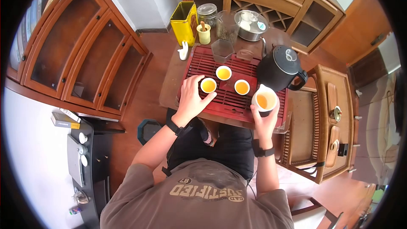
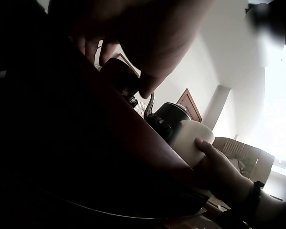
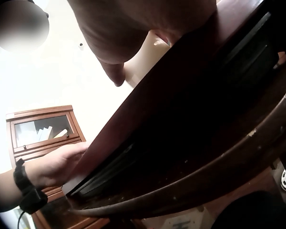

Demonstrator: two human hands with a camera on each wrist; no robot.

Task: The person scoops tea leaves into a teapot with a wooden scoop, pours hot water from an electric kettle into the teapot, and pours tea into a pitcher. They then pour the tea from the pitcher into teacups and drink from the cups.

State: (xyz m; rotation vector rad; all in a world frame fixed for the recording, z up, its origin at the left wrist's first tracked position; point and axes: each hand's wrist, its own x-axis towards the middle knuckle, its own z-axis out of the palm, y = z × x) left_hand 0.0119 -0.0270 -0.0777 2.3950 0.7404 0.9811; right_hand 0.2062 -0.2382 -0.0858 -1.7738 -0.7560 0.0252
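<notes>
The left hand [image 1: 191, 97] pinches a small cup [image 1: 208, 85] with its fingers. The right hand [image 1: 265, 123] curls its fingers round a white jug [image 1: 271, 97]. Two more cups [image 1: 242, 87] sit between the fingers.

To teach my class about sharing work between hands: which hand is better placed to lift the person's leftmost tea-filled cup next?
The left, I judge. The left hand has its fingers and thumb at opposite sides of that cup, while the right hand is busy holding the white pitcher.
</notes>
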